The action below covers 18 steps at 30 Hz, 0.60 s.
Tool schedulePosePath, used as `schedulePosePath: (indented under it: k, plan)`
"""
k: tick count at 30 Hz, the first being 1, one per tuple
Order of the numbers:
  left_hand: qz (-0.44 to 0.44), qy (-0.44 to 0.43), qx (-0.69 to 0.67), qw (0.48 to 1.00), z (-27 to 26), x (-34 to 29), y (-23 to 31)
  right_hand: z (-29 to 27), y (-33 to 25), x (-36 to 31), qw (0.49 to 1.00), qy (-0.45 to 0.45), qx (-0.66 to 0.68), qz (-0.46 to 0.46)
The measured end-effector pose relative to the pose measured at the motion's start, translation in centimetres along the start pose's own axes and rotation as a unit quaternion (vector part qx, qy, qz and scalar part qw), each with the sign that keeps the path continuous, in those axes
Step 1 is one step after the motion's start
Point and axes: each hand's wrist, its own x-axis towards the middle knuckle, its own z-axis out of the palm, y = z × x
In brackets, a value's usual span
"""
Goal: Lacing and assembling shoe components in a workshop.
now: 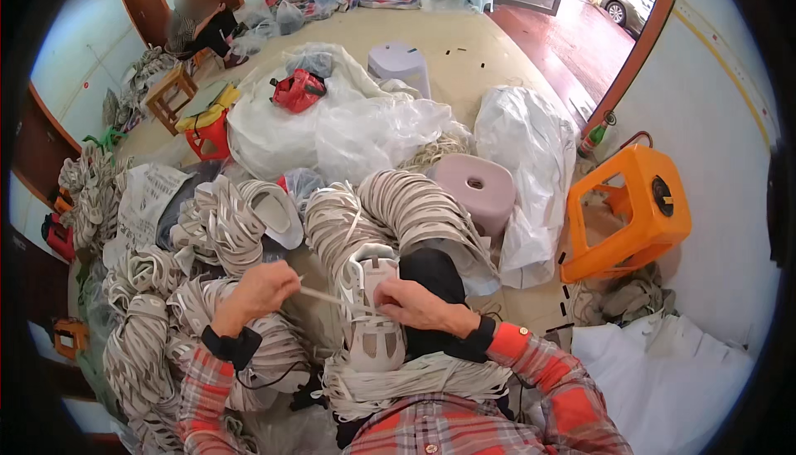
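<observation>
A pale grey and white shoe upper (377, 347) lies over my lap, toe end toward me. My left hand (259, 291) is closed in a pinch on a flat off-white shoelace (322, 294), which runs taut from its fingers to the upper's lacing area. My right hand (421, 304) rests with curled fingers on the right side of the upper, gripping it near the eyelets; its fingertips are partly hidden. A thick bundle of loose laces (414, 382) lies across my lap. Just beyond the upper, long nested rows of similar uppers (421, 206) curve away.
Stacked uppers (149, 355) crowd my left. An orange stool (628, 210) lies tipped over at the right, near a pinkish-grey stool (477, 188) and white plastic sacks (524, 181). Another person (203, 28) sits far left. A doorway (580, 32) opens at the far right.
</observation>
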Motion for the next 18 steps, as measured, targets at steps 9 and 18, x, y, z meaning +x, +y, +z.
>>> schedulePosePath:
  k: [9, 18]
  plan:
    - [0.094, 0.134, 0.085, 0.983, 10.4, -0.9, 6.7, 1.7, -0.9, 0.0, 0.997, 0.037, 0.027, 0.067]
    - [0.024, 0.203, -0.029, 0.979, 12.1, 0.1, 6.1, 0.5, -0.5, 1.2, 0.998, 0.0, 0.051, 0.04]
